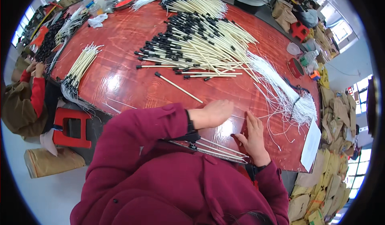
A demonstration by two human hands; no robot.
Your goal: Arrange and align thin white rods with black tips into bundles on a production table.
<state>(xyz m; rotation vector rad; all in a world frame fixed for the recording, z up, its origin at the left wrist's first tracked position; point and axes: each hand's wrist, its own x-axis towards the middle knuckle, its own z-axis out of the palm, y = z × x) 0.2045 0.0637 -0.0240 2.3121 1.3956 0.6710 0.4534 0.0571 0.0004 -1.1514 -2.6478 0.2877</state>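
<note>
My left hand (217, 112) is closed, its fingertips partly hidden, and a thin white cord (239, 117) runs from it toward the right. Beside it, my right hand (254, 138) has its fingers stretched out and the thumb apart, with its fingertips at the cord. A single cream rod with a black cap (178, 87) lies just beyond my left hand. Several similar rods with cords (220, 150) lie along the table edge in front of my body. Farther off spreads a large heap of black-capped cream rods (200, 44).
A tied bundle of white cords (298, 104) lies on the right of the red table (132, 36), near a white sheet (311, 145). Another rod bundle (82, 64) sits at left. A red stool (72, 127) stands by the left edge, near a co-worker's red sleeve (38, 96).
</note>
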